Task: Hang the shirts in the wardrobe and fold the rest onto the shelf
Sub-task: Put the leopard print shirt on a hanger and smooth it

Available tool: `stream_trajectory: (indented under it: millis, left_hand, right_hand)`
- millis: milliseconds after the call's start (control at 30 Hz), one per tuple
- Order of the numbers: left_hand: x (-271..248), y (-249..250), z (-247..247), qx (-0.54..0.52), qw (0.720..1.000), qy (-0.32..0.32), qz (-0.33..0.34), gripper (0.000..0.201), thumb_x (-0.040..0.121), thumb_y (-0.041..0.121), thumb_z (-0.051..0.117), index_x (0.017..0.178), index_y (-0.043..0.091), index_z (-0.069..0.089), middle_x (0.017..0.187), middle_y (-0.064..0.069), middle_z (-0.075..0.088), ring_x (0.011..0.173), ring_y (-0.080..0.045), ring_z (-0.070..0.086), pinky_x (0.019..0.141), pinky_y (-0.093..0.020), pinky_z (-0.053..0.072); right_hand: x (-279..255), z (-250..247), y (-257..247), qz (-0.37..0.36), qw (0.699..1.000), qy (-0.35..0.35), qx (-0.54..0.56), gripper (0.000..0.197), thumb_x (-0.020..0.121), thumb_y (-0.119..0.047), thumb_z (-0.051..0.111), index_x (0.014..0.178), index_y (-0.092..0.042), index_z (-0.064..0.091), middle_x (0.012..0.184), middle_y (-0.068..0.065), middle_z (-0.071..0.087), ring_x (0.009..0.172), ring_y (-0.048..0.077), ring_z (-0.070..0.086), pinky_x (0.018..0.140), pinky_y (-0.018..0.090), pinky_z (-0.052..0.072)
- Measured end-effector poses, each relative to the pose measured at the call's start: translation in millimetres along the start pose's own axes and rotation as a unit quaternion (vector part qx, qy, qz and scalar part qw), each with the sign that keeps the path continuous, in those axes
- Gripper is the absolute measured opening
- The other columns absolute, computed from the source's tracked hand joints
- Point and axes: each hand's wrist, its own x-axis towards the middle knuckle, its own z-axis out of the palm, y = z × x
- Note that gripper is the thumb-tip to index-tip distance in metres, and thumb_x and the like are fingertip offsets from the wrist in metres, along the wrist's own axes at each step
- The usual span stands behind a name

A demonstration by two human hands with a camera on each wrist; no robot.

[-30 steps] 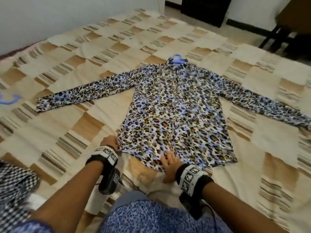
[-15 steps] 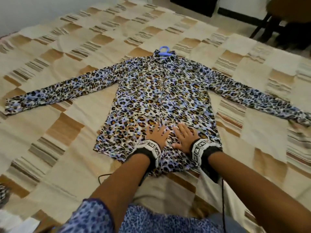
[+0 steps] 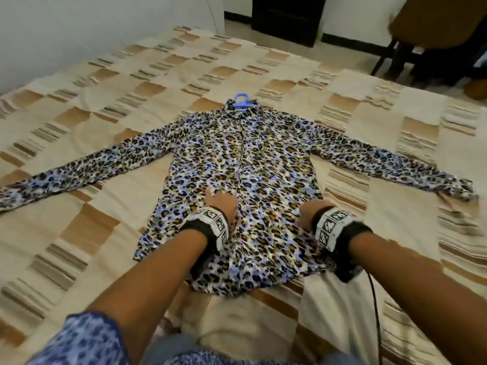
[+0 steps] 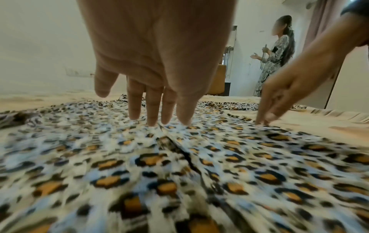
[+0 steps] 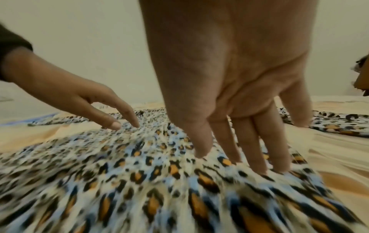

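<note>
You've got a blue, orange and black leopard-print shirt (image 3: 245, 164) on a blue hanger (image 3: 241, 99). The bedspread (image 3: 105, 106) under it is beige-and-tan checks with striped patches.

Shirt (image 3: 242, 185): thin woven cloth w/ leopard print, matt, faintly creased. Hanger (image 3: 242, 99): smooth blue plastic, slight sheen. Bedspread (image 3: 79, 233): matt patchwork cloth, ribbed striped patches. Wrist bands (image 3: 210, 222): black fabric w/ printed matt marker panels.
</note>
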Motion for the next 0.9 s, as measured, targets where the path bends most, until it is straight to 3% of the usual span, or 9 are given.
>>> stream_trajectory:
  millis: [67, 200, 300, 400, 567, 667, 700, 800, 900]
  left_hand:
    - [20, -3, -18, 0.03, 0.999, 0.024, 0.006, 0.032, 0.1, 0.023, 0.038, 0.126, 0.007, 0.048, 0.123, -0.011, 0.054, 0.123, -0.031, 0.044, 0.112, -0.058, 0.016]
    - [81, -11, -43, 0.001, 0.998, 0.05, -0.03, 0.034, 0.1, 0.021, 0.035, 0.13, 0.006, 0.042, 0.137, -0.014, 0.044, 0.129, -0.033, 0.037, 0.11, -0.055, 0.024]
    - [127, -18, -50, 0.008, 0.997, 0.069, -0.027, 0.047, 0.099, 0.019, 0.039, 0.143, 0.008, 0.028, 0.15, -0.012, 0.028, 0.138, -0.032, 0.023, 0.112, -0.053, 0.021]
    - [163, -20, -54, 0.073, 0.994, 0.079, 0.009, 0.052, 0.1, 0.014, 0.03, 0.149, 0.008, 0.012, 0.157, -0.009, 0.009, 0.144, -0.031, 0.006, 0.116, -0.05, 0.01]
    - [229, -15, -67, 0.139, 0.985, 0.041, 0.091, 0.059, 0.103, 0.034, 0.021, 0.15, 0.011, -0.005, 0.158, -0.006, -0.005, 0.145, -0.026, -0.005, 0.117, -0.046, 0.001]
    - [247, -34, -60, 0.04, 0.999, 0.007, 0.006, 0.076, 0.094, 0.061, 0.015, 0.149, 0.017, -0.013, 0.157, -0.002, -0.015, 0.145, -0.024, -0.011, 0.115, -0.053, -0.004]
    - [249, -42, -55, -0.007, 1.0, 0.003, -0.023, 0.08, 0.091, 0.065, 0.015, 0.149, 0.017, -0.014, 0.157, -0.002, -0.017, 0.145, -0.023, -0.011, 0.114, -0.055, -0.004]
    - [242, -58, -57, -0.059, 0.996, -0.028, -0.055, 0.081, 0.091, 0.064, 0.012, 0.149, 0.014, -0.014, 0.156, -0.003, -0.018, 0.145, -0.02, -0.011, 0.112, -0.06, -0.004]
    - [239, -71, -79, -0.07, 0.996, -0.036, -0.042, 0.072, 0.096, 0.055, 0.014, 0.15, 0.013, -0.009, 0.158, -0.004, -0.012, 0.146, -0.019, -0.006, 0.111, -0.06, -0.006]
  right_hand:
    - [18, -30, -5, 0.0, 0.996, 0.07, 0.053, 0.043, 0.099, -0.041, 0.04, 0.122, -0.007, 0.055, 0.115, 0.006, 0.061, 0.104, 0.025, 0.058, 0.103, 0.044, 0.04]
    - [81, -62, -2, -0.056, 0.976, 0.155, 0.14, 0.054, 0.099, -0.044, 0.036, 0.14, -0.009, 0.036, 0.136, 0.012, 0.051, 0.127, 0.028, 0.045, 0.115, 0.046, 0.017]
    - [133, -77, 3, -0.119, 0.963, 0.162, 0.178, 0.071, 0.095, -0.051, 0.041, 0.148, -0.008, 0.021, 0.151, 0.012, 0.031, 0.139, 0.028, 0.028, 0.117, 0.043, 0.012]
    - [183, -91, 12, -0.121, 0.957, 0.212, 0.154, 0.069, 0.096, -0.05, 0.037, 0.147, -0.006, 0.022, 0.152, 0.018, 0.025, 0.139, 0.029, 0.024, 0.114, 0.042, 0.015]
    - [244, -95, 37, -0.098, 0.979, 0.164, 0.066, 0.086, 0.088, -0.071, 0.017, 0.151, -0.018, -0.008, 0.157, 0.012, -0.013, 0.146, 0.027, -0.01, 0.117, 0.048, -0.004]
    - [251, -75, 60, -0.099, 0.974, 0.18, 0.093, 0.112, 0.06, -0.091, -0.01, 0.151, -0.027, -0.005, 0.158, 0.007, -0.012, 0.146, 0.029, -0.008, 0.116, 0.05, -0.005]
    - [249, -69, 66, -0.089, 0.972, 0.184, 0.113, 0.118, 0.055, -0.093, -0.011, 0.151, -0.026, -0.003, 0.158, 0.007, -0.011, 0.146, 0.029, -0.007, 0.116, 0.05, -0.005]
    - [243, -60, 84, -0.051, 0.971, 0.166, 0.162, 0.111, 0.063, -0.093, 0.005, 0.151, -0.026, -0.007, 0.158, 0.002, -0.016, 0.145, 0.023, -0.014, 0.117, 0.049, -0.007]
    - [240, -66, 90, -0.023, 0.983, 0.1, 0.152, 0.117, 0.053, -0.095, -0.004, 0.149, -0.029, -0.014, 0.156, 0.001, -0.022, 0.144, 0.026, -0.019, 0.115, 0.051, -0.009]
